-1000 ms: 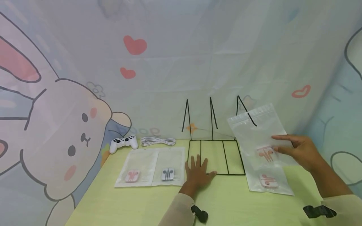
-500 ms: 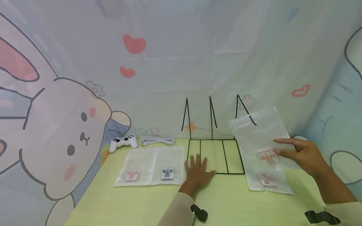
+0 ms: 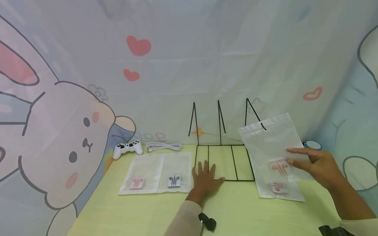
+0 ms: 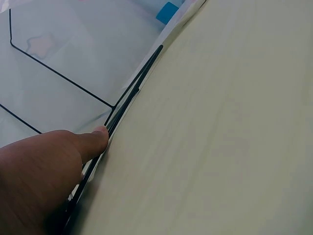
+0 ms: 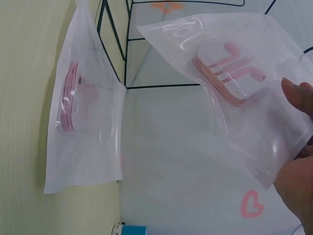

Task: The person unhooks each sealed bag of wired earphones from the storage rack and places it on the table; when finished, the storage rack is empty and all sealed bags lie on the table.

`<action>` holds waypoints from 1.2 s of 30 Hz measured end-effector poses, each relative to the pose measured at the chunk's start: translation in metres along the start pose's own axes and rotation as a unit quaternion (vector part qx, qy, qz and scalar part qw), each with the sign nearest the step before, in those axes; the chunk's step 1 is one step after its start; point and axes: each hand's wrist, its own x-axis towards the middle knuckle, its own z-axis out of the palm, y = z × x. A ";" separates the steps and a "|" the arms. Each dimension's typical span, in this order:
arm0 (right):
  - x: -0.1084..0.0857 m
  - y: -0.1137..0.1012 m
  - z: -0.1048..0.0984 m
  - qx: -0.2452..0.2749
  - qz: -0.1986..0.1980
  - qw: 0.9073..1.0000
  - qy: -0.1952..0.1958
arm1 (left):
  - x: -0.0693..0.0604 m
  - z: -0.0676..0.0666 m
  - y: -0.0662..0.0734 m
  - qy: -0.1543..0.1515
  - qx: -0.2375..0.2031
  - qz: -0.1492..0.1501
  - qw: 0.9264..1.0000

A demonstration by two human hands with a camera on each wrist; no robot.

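My right hand pinches the side edge of a clear zip bag between thumb and fingers. Inside it are pink earphones in a clear case. The bag's zip top overlaps the tip of the right hook on a black wire rack; whether the tip goes through it I cannot tell. Under it, a second zip bag with pink earphones lies on the table, partly hidden. My left hand rests with spread fingers on the left front of the rack's base, its thumb against the wire.
Left of the rack lie two more bags, one with pink earphones, one with dark-grey earphones. Behind them are a white game controller and a coiled white cable. A blue-edged roll stands at the back right, before the printed cloth.
My right hand has moved slightly down with the bag, whose top sits lower along the hook. The roll behind has come into view. The left hand stays on the rack.
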 end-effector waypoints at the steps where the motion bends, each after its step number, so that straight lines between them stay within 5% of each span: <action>1: -0.001 -0.001 0.001 0.004 -0.004 1.000 0.002 | 0.000 0.000 0.000 0.002 -0.001 0.000 1.000; 11: -0.013 -0.003 0.006 0.015 -0.080 0.996 0.038 | 0.002 0.001 -0.001 0.000 0.003 0.000 1.000; 20: -0.022 -0.004 0.004 0.013 -0.070 0.997 0.038 | 0.004 0.003 -0.003 -0.005 0.007 -0.004 1.000; 27: -0.028 -0.005 0.008 0.030 -0.121 0.990 0.064 | 0.003 0.003 -0.002 -0.007 0.004 -0.003 1.000; 36: -0.032 0.007 0.009 0.120 -0.142 0.981 0.047 | 0.001 0.003 -0.002 -0.004 -0.005 -0.003 1.000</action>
